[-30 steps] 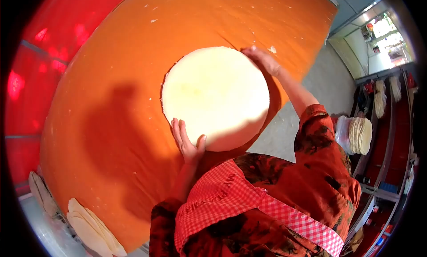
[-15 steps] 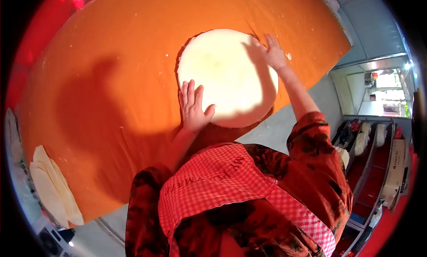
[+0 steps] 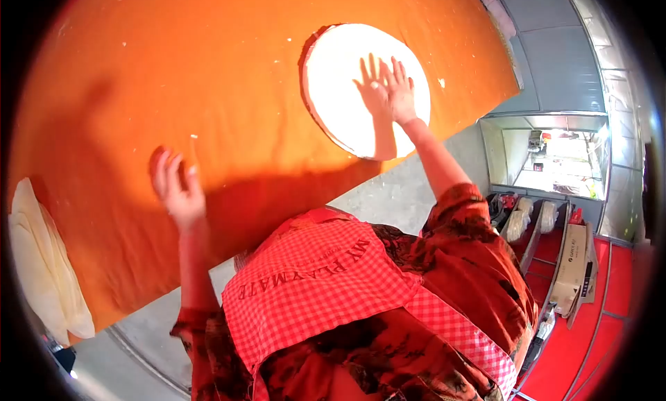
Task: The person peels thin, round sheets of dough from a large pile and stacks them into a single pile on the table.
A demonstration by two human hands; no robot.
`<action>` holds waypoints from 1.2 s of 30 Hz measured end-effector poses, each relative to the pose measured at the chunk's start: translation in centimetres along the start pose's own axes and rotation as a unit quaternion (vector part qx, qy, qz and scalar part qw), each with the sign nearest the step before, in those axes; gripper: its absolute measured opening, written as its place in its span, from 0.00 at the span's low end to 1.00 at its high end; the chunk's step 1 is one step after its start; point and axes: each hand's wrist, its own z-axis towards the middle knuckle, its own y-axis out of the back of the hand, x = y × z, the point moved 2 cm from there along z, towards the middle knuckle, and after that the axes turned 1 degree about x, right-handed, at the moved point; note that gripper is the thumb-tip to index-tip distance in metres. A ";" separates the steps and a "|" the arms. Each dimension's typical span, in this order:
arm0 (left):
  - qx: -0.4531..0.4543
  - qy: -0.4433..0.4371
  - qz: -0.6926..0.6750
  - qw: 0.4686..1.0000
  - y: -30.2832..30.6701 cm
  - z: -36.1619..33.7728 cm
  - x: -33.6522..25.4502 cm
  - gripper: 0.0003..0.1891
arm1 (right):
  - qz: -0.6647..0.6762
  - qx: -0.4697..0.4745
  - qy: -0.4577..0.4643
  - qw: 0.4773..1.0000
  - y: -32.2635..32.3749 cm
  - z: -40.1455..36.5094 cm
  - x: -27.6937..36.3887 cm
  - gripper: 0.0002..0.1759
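Note:
A round white disc, which looks like a stack of dough sheets, lies on the orange cloth near the table's right side. My right hand is over the right part of the disc with its fingers spread, casting a shadow on it; whether the palm touches is hard to tell. Away to the left of the disc, my left hand hovers over the cloth, fingers apart and nothing in it. Pale folded sheets lie at the table's far left edge.
The near table edge runs just beyond my checked apron. To the right are shelves with a cardboard box, pale bundles and a lit window opening. Small white crumbs dot the cloth.
My left hand has left the disc's edge and moved left. My right hand has shifted from the disc's upper right rim inward over its surface. The view has turned somewhat.

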 end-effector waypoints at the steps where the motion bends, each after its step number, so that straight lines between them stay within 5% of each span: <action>1: -0.021 0.022 0.005 1.000 2.4 -0.9 1.1 0.12 | 0.014 -0.006 0.028 0.999 1.0 -1.1 2.8 0.36; 5: -0.029 0.047 0.191 0.980 11.5 -3.3 4.8 0.12 | 0.015 0.066 0.024 0.997 -1.5 -5.8 8.1 0.37; 9: 0.002 0.117 0.289 0.950 16.0 -6.9 9.0 0.12 | 0.056 0.073 0.056 0.994 -1.7 -6.2 5.5 0.35; 11: -0.095 0.098 0.219 0.966 15.9 -8.4 11.3 0.13 | 0.115 0.049 0.068 0.990 -3.7 -6.6 3.8 0.36; 12: -0.017 0.146 0.189 0.971 16.2 -8.2 11.3 0.14 | 0.111 0.070 0.035 0.991 -4.6 -6.8 2.9 0.35; 13: -0.024 0.054 0.306 0.950 16.0 -6.4 8.4 0.14 | 0.104 0.026 0.086 0.990 -4.8 -7.0 2.2 0.34; 19: -0.058 0.129 0.257 0.956 13.1 -7.3 6.8 0.14 | -0.004 0.060 0.072 0.996 -0.9 -6.6 0.9 0.33; 23: -0.049 0.140 0.222 0.964 12.9 -6.8 6.1 0.15 | 0.153 0.022 -0.005 0.988 -6.2 -4.4 -1.4 0.31; 24: -0.051 0.144 0.198 0.968 12.9 -6.9 5.9 0.16 | 0.400 -0.011 -0.033 0.916 -6.3 -3.2 1.9 0.27; 25: -0.050 0.147 0.173 0.973 12.9 -7.0 5.8 0.16 | 0.223 -0.012 -0.003 0.975 -2.1 -1.7 9.2 0.26; 26: -0.053 0.123 0.121 0.983 13.4 -7.1 6.0 0.16 | 0.270 -0.047 0.056 0.960 -0.3 -0.9 15.6 0.24; 27: -0.053 0.094 0.073 0.991 14.1 -7.1 6.3 0.16 | 0.057 0.012 0.107 0.993 3.6 -0.5 22.7 0.21; 28: -0.049 0.064 0.023 0.996 15.2 -7.3 6.9 0.16 | 0.273 0.041 0.130 0.952 2.9 0.2 26.8 0.19; 29: -0.039 0.147 -0.186 0.971 16.7 -7.8 8.2 0.15 | 0.280 0.042 0.188 0.941 4.2 0.2 32.1 0.19; 31: -0.006 0.288 -0.567 0.771 19.8 -9.1 11.0 0.12 | 0.297 0.067 0.238 0.922 5.4 -0.9 41.0 0.16; 33: -0.111 0.200 -0.285 0.931 29.7 -9.7 14.2 0.06 | 0.319 0.089 0.273 0.903 6.1 -3.3 49.0 0.17; 34: -0.196 0.293 -0.447 0.822 33.0 -11.3 17.9 0.04 | 0.322 0.093 0.285 0.898 6.3 -4.8 52.7 0.17; 36: -0.317 0.281 -0.392 0.817 43.5 -12.7 21.3 0.03 | 0.346 0.131 0.319 0.873 7.4 -7.1 60.3 0.17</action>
